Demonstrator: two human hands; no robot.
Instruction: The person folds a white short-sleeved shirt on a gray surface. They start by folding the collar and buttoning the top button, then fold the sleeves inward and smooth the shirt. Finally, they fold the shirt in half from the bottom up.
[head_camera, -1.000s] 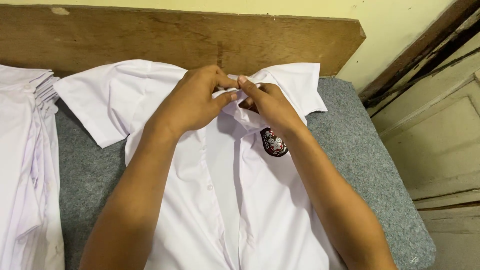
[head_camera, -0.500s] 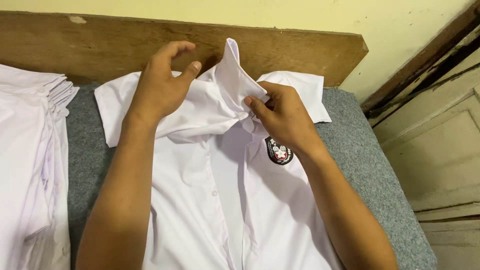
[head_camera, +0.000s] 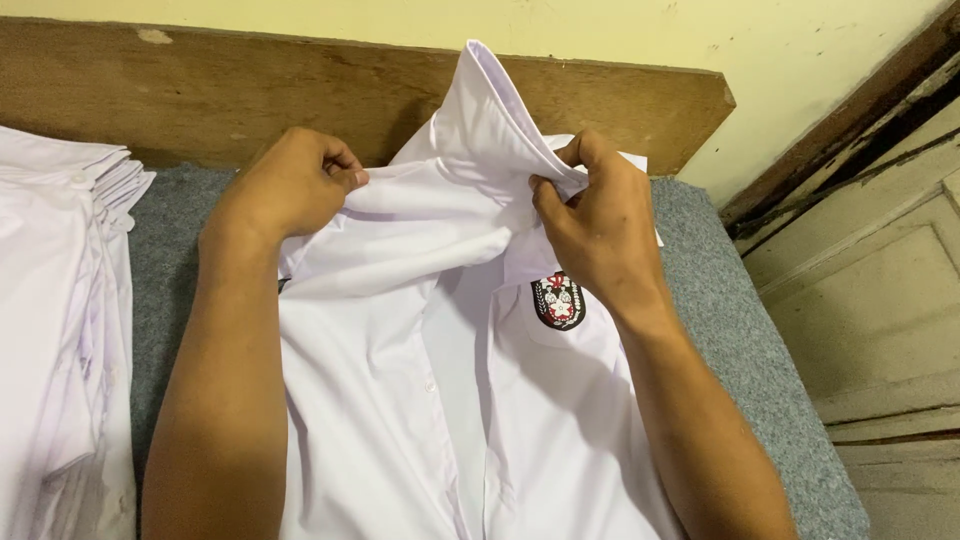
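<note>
A white short-sleeved shirt (head_camera: 400, 400) lies front up on a grey padded surface (head_camera: 740, 340). It has a dark round badge (head_camera: 558, 301) on its chest pocket. The collar (head_camera: 490, 120) is lifted and stands upright. My left hand (head_camera: 290, 185) pinches the shirt's shoulder fabric on the left side of the collar. My right hand (head_camera: 595, 215) grips the collar's right end just above the badge. Both forearms rest over the shirt's body.
A stack of folded white shirts (head_camera: 55, 320) lies along the left edge of the grey pad. A wooden board (head_camera: 200, 85) stands behind the pad against a yellow wall. Wooden door panels (head_camera: 880, 250) are at the right.
Both hands were together at the collar's middle a second ago. They have since drawn apart, and the collar has been raised upright; the left hand closed on the left shoulder fabric.
</note>
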